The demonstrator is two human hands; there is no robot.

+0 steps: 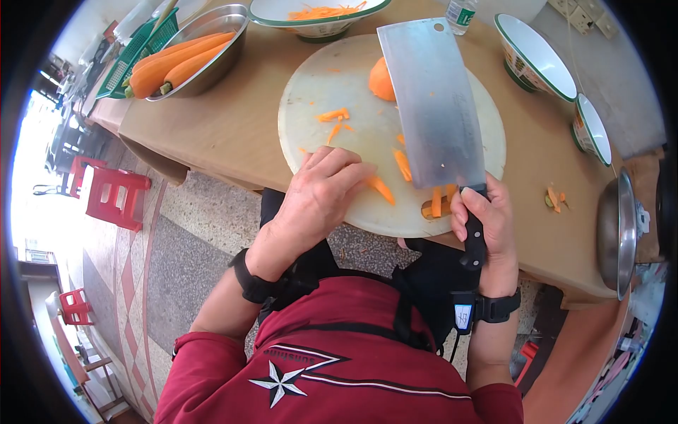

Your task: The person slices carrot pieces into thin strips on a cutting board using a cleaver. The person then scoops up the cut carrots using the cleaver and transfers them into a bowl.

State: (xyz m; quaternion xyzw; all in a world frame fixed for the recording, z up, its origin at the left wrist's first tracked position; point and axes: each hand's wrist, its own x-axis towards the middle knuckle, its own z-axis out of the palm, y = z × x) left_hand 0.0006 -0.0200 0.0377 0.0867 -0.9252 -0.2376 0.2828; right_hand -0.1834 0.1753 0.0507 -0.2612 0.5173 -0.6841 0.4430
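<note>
My right hand [480, 220] is wrapped round the black handle of a cleaver [434, 106]. The broad blade points away from me over a round white cutting board [318, 78], hiding part of it. Above the near left part of the board, my left hand [321, 189] is curled, its fingertips closed at one end of a carrot strip [382, 189]. A thick carrot piece [381, 79] lies partly behind the blade. Small carrot scraps [333, 115] are scattered on the board, and more pieces [438, 203] lie by the cleaver's heel.
A steel bowl at the far left holds whole carrots [176, 63]. Shredded carrot lies in a green-rimmed bowl [318, 27] behind the board. Two more such bowls [540, 56] and a steel basin [616, 233] stand right. Peel scraps [556, 198] rest on the brown-covered table [212, 134].
</note>
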